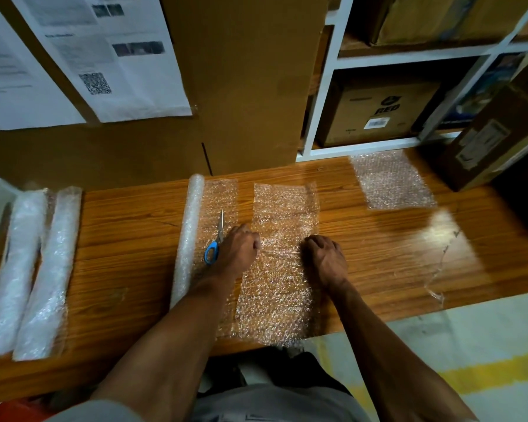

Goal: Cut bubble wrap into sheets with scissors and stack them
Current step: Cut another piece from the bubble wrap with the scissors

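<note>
A cut sheet of bubble wrap (pixel 282 263) lies lengthwise on the wooden table (pixel 128 239), its near end hanging over the front edge. My left hand (pixel 237 248) pinches the sheet's left edge with curled fingers. My right hand (pixel 325 257) pinches its right edge the same way. Just left of my left hand lie blue-handled scissors (pixel 215 242), blades pointing away, on the unrolled part of a bubble wrap roll (pixel 188 236). Flat at the table's far right lies a stack of cut sheets (pixel 392 179).
Two more bubble wrap rolls (pixel 28 269) lie at the table's left end. Large cardboard panels with taped papers (pixel 110 56) stand behind the table. White shelving (pixel 378 59) with boxes is at the back right, and a brown box (pixel 494 132) sits on the far right corner.
</note>
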